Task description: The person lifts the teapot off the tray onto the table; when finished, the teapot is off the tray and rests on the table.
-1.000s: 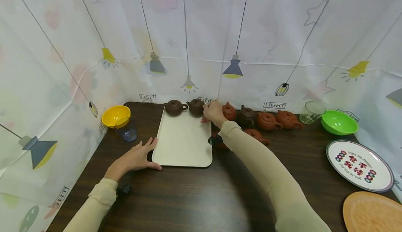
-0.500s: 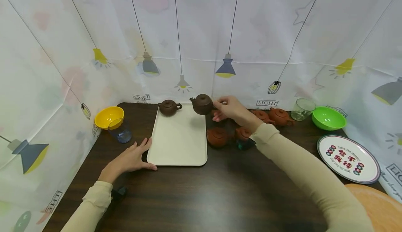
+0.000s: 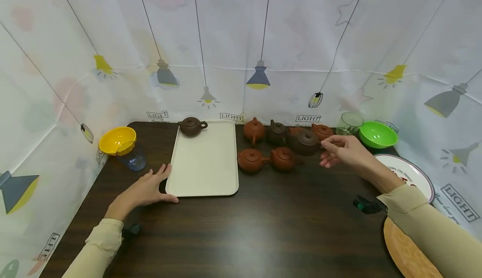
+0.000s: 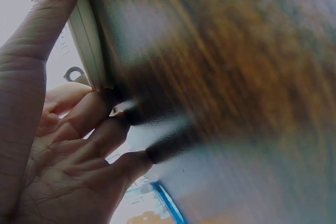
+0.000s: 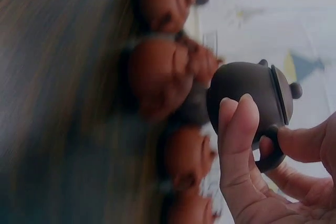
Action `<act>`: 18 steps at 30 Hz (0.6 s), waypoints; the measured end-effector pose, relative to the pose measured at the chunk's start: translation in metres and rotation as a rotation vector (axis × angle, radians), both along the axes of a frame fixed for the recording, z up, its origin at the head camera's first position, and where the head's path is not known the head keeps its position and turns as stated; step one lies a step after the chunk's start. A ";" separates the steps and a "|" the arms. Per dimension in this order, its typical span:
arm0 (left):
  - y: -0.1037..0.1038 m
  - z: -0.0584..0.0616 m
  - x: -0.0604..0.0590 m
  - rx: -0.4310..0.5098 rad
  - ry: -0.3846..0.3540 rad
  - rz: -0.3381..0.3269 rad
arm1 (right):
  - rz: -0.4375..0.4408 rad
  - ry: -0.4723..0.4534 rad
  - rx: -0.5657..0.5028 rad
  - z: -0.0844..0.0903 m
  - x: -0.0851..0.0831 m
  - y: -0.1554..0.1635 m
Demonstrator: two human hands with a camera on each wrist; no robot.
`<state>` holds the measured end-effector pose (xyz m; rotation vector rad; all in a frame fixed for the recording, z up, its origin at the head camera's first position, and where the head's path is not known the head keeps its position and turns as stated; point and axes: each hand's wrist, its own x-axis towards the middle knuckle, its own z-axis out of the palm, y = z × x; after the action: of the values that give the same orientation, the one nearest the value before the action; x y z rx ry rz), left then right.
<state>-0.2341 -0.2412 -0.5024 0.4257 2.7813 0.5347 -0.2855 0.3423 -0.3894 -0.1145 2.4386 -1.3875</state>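
Observation:
A dark brown teapot (image 3: pixel 306 141) is held up by its handle, pinched between thumb and fingers of my right hand (image 3: pixel 350 154). In the right wrist view this teapot (image 5: pixel 241 90) has its lid on. My left hand (image 3: pixel 143 190) lies with fingers spread at the near left corner of a cream tray (image 3: pixel 203 161). Its fingertips meet the tabletop beside the tray's rim (image 4: pixel 85 40) in the left wrist view. Another dark brown teapot (image 3: pixel 191 126) sits at the tray's far left corner.
Right of the tray stand reddish-brown teapots (image 3: pixel 251 160) and a dark teapot (image 3: pixel 277 132). A yellow bowl (image 3: pixel 117 140) and blue glass (image 3: pixel 132 159) are at left. At right are a clear glass (image 3: pixel 349 123), green bowl (image 3: pixel 378 134), white plate (image 3: pixel 418 173) and orange-brown board (image 3: pixel 406 244).
My right hand has lifted the dark brown teapot off the tray's far right and carried it right, over the other teapots. The left hand stays by the tray; the head view has shifted right.

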 end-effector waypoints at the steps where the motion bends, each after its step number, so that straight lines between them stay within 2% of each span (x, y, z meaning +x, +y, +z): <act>1: 0.000 0.000 0.000 0.001 0.001 -0.002 | -0.011 -0.003 0.001 -0.004 0.003 0.008; 6: 0.000 0.003 0.001 0.001 -0.009 0.005 | -0.059 -0.008 -0.012 -0.032 0.010 0.034; 13: -0.002 0.003 0.001 0.000 -0.003 0.003 | -0.086 -0.058 -0.056 -0.071 0.006 0.041; 18: -0.001 0.003 0.001 0.013 -0.004 0.000 | -0.102 -0.080 -0.069 -0.081 0.006 0.038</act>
<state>-0.2328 -0.2419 -0.4998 0.4264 2.7757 0.5529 -0.2794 0.3800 -0.4706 0.0489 2.3615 -1.4904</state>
